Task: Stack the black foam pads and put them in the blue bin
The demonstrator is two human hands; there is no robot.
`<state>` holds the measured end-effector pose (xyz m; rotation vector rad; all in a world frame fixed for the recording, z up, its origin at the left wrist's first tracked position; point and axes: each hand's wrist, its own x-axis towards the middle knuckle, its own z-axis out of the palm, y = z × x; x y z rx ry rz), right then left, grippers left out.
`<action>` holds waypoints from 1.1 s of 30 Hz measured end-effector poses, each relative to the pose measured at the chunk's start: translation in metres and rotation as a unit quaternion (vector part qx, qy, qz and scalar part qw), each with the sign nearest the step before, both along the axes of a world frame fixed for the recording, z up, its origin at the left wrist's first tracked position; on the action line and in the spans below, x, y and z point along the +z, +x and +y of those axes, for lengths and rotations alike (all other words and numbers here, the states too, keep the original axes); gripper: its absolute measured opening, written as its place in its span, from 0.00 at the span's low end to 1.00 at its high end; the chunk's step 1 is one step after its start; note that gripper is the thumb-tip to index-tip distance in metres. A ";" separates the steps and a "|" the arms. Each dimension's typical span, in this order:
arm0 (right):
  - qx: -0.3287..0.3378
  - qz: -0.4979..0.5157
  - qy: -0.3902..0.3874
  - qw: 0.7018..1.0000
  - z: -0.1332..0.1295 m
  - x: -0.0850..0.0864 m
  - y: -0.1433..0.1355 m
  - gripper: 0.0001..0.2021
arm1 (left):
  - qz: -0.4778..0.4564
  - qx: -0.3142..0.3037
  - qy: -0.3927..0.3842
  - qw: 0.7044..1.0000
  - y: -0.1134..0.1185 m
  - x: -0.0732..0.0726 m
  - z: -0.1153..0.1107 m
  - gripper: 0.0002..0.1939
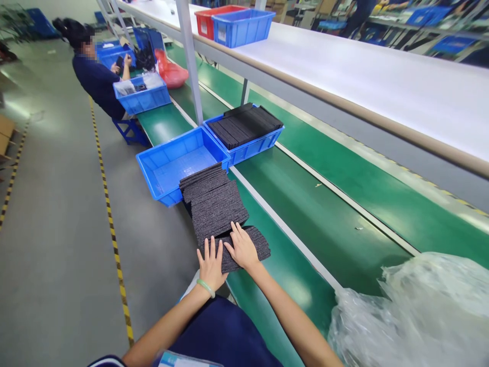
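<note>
The lighting is bright and looks to come from above. It makes white glare on the upper shelf [344, 86] and soft shine on the green table [290, 285] and grey floor [69, 244]. The edges are stretched and soft, the far background is blurred, and one face is covered with pixels.

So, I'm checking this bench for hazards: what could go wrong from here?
The larger stack of dark strips sits at the edge of the green bench, so strips might slide off. The left hand and right hand are on the nearer stack; uneven pressure could skew it. The open blue bin appears to overhang that edge, so a bump might tip it.
</note>
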<state>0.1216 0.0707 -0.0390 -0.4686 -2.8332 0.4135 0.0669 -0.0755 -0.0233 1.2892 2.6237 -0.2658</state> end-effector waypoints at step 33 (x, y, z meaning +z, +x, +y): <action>0.009 0.026 -0.014 1.000 0.012 -0.007 -0.026 0.17 | -0.021 -0.002 -0.017 1.000 0.001 0.003 0.001 0.52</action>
